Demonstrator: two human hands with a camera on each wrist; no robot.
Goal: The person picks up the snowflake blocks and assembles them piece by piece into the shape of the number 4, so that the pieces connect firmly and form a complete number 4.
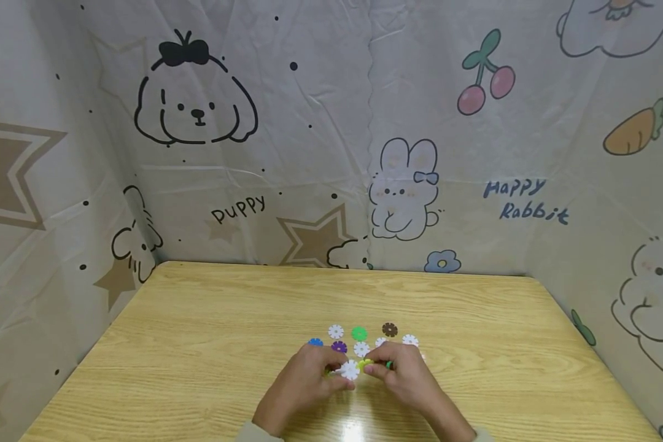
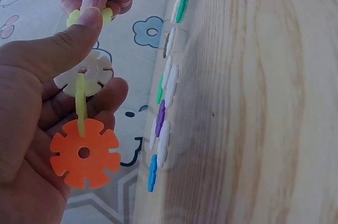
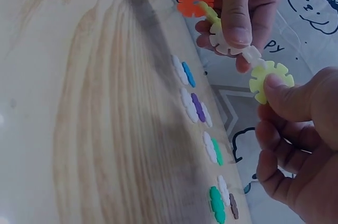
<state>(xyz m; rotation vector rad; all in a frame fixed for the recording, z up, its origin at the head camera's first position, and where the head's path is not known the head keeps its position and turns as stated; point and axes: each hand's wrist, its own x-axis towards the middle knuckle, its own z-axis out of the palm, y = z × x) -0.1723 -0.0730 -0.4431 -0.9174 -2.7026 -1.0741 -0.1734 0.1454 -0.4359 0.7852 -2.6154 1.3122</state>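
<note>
Over the table, my left hand (image 1: 308, 374) pinches a white notched disc (image 2: 96, 82) between thumb and fingers. That disc belongs to a short chain: a yellow disc (image 2: 80, 105), seen edge-on, links it to an orange disc (image 2: 100, 156) hanging by the left palm. On the chain's other side, a further white disc (image 1: 350, 369) stands at an angle. My right hand (image 1: 407, 373) pinches a yellow disc (image 3: 275, 76) between thumb and index finger, its edge meeting that white disc. Whether their slots are fully interlocked cannot be told.
Loose flat discs lie just beyond the hands: blue (image 1: 315, 342), purple (image 1: 339, 347), green (image 1: 359, 333), brown (image 1: 389, 329) and several white ones (image 1: 336, 331). Another green disc (image 3: 216, 205) is partly behind the right hand in the head view. A printed curtain (image 1: 309, 153) surrounds the wooden table (image 1: 199, 319).
</note>
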